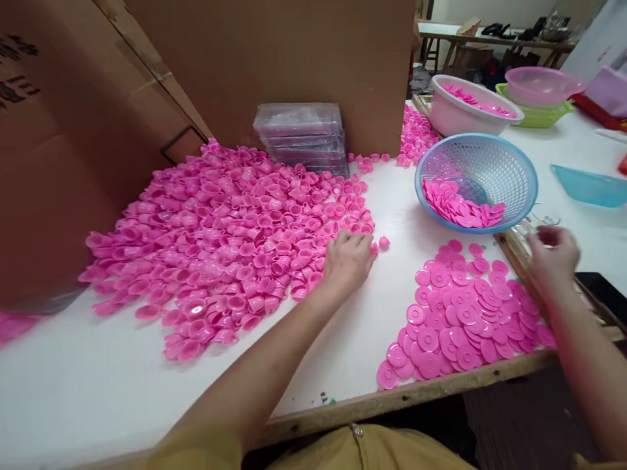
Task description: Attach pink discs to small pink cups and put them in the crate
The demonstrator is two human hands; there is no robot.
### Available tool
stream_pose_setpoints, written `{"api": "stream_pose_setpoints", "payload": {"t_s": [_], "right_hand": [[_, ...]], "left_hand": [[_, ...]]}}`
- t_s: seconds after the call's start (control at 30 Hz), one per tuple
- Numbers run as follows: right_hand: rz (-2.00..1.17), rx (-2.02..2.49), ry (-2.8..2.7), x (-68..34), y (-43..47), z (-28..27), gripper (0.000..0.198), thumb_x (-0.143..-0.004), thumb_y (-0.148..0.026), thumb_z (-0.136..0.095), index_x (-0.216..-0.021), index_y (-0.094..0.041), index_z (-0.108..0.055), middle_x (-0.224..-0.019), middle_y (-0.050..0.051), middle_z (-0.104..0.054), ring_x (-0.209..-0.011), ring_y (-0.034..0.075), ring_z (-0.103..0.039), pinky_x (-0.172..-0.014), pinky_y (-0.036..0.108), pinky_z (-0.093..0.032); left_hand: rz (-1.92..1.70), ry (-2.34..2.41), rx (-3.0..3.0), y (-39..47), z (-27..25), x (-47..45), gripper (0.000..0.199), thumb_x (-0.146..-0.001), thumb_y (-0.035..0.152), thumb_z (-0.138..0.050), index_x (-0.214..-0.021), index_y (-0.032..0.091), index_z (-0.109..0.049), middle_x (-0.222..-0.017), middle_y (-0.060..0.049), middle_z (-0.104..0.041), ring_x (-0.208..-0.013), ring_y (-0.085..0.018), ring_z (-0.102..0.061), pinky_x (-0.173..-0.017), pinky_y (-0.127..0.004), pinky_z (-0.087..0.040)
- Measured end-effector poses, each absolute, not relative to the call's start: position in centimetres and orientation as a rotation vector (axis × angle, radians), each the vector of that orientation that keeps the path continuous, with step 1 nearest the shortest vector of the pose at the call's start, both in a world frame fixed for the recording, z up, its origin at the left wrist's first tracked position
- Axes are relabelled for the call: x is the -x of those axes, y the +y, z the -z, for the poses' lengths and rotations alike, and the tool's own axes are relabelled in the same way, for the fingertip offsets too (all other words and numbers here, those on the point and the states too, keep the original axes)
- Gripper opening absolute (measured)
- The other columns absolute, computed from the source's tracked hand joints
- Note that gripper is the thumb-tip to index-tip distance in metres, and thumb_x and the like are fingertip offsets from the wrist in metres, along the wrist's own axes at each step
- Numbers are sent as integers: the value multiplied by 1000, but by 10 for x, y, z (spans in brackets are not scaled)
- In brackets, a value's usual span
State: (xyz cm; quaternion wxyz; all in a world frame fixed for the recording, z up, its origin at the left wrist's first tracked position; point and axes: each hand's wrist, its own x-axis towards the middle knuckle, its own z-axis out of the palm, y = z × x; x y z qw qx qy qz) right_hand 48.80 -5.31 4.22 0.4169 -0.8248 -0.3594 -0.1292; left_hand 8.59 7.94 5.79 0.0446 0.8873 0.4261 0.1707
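Your left hand (349,260) rests palm-down with fingers spread loosely on the near edge of the heap of small pink plastic cups (230,248) at centre frame, gripping nothing, while your right hand (553,251) hovers at the right with fingers curled; I cannot tell whether it holds anything. The cups look light, stiff and smooth, likely to skid, so pinch one by its rim. The white worktop (98,378) also carries flat pink discs (460,320), a blue mesh basket (477,179) and cardboard boxes (269,59) in a cluttered workroom.
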Motion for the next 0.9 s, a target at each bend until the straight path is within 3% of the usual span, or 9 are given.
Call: {"api": "stream_pose_setpoints", "payload": {"t_s": [0.1, 0.2, 0.4, 0.6, 0.73, 0.9], "right_hand": [[24, 1834, -1452, -396, -60, -55, 12, -89, -28, -52, -88, -21, -62, -84, 9, -64, -79, 23, -61, -71, 38, -49], [4, 1812, -1685, -329, -48, -55, 9, -82, -18, -60, -77, -22, -66, -82, 6, -66, -82, 21, -61, -78, 33, -48], [-20, 2202, -2108, -290, -30, -57, 19, -88, -30, -60, -95, -15, -70, -99, 14, -64, -93, 27, -57, -77, 36, -44], [-68, 2247, -2250, -285, -35, -54, 21, -86, -9, -52, -90, -11, -72, -93, 15, -65, -89, 24, -57, -78, 32, -41], [-174, 2261, -2269, -292, -32, -46, 25, -89, -17, -50, -98, -5, -70, -96, 21, -62, -89, 28, -58, -76, 34, -41], [-268, 2258, -2254, -300, -19, -46, 24, -81, -27, -66, -100, -14, -69, -98, 13, -64, -87, 23, -60, -70, 29, -40]], "left_hand": [[-340, 1236, -2814, 100, -54, -107, 15, -86, 24, -55, -92, 18, -68, -95, -11, -70, -98, -31, -54, -83, -44, -39], [-356, 1135, -2935, 104, -51, -114, 16, -85, 22, -52, -82, 19, -68, -85, -12, -70, -93, -32, -56, -80, -43, -39], [-461, 992, -3018, 83, -78, -86, 17, -82, 20, -50, -75, 20, -66, -71, -10, -67, -80, -30, -57, -69, -39, -37], [-222, 891, -2969, 32, -78, -8, 18, -80, 12, -51, -74, 21, -65, -71, -8, -66, -73, -25, -53, -66, -36, -35], [146, 930, -2967, -8, -71, 13, 24, -81, 5, -47, -69, 16, -65, -72, -11, -64, -79, -26, -54, -72, -38, -37], [248, 953, -2962, -25, -70, 3, 26, -85, 5, -43, -80, 11, -68, -82, -16, -63, -87, -28, -54, -75, -42, -39]]}}
